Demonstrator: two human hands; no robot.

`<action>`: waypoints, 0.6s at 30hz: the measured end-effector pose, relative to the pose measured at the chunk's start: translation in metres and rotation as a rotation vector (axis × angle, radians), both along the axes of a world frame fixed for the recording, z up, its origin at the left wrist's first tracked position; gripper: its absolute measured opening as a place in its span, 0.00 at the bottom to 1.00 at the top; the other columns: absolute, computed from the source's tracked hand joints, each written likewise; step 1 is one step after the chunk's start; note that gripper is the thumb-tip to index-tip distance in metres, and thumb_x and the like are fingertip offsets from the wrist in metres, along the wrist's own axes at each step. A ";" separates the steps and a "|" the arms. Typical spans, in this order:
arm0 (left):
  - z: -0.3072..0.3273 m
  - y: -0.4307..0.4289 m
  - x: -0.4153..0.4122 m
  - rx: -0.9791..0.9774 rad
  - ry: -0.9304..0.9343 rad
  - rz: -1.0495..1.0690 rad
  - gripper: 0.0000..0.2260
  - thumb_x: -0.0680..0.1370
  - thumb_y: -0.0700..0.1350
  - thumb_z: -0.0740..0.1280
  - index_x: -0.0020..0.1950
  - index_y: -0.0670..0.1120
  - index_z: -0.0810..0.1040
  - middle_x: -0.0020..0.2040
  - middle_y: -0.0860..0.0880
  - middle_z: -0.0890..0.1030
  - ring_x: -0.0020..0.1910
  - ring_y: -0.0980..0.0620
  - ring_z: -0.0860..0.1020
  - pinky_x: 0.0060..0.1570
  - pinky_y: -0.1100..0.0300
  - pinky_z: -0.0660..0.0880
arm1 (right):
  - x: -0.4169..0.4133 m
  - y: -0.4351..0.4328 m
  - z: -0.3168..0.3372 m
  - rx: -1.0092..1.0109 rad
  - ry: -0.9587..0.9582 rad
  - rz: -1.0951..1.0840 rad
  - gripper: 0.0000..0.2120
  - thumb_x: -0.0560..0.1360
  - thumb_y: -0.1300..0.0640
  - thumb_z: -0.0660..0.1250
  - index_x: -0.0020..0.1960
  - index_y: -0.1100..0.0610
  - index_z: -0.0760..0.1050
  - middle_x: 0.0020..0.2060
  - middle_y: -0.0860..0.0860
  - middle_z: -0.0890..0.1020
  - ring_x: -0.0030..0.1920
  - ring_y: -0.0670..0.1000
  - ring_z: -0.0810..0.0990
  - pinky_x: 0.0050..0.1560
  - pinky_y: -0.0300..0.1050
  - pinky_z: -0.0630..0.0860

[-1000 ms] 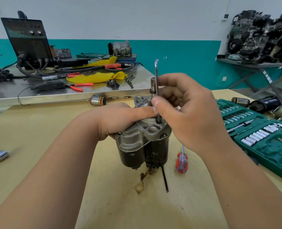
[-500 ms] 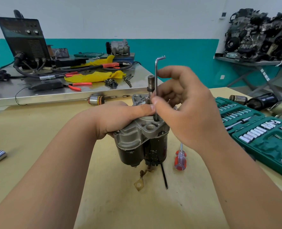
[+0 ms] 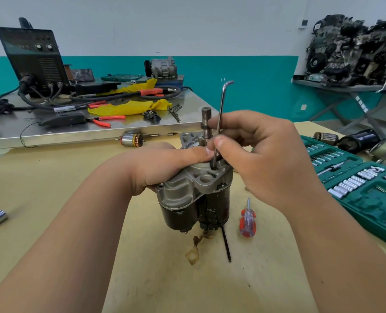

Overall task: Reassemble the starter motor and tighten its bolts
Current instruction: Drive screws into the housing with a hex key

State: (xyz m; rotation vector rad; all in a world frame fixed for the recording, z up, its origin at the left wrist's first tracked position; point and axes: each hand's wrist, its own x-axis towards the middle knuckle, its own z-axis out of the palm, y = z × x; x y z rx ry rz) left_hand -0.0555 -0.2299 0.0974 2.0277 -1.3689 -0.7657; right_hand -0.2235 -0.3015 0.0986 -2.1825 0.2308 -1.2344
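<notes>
On the bench [image 3: 52,177], starter motor [image 3: 194,195] stands upright, looks back together. Left hand [image 3: 165,168] grips its top; right hand [image 3: 266,159] pinches a hex key [image 3: 219,123] sunk into a bolt hole. Tightening prob underway, other bolts left imo.

Workshop corner, white over teal.
You face a wall [image 3: 187,26] painted white above and teal below; your tan desk [image 3: 52,218] spreads before you, a steel-topped desk [image 3: 79,136] stands just beyond it at your left, and a grey shelf [image 3: 345,88] on slanted braces stands at your right.
</notes>
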 end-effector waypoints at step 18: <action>0.001 -0.001 -0.003 -0.001 -0.010 -0.011 0.37 0.56 0.78 0.62 0.37 0.43 0.79 0.37 0.41 0.82 0.36 0.47 0.78 0.53 0.42 0.77 | 0.004 0.003 0.001 -0.043 0.052 -0.050 0.12 0.72 0.57 0.64 0.48 0.40 0.73 0.36 0.45 0.83 0.39 0.44 0.81 0.39 0.33 0.75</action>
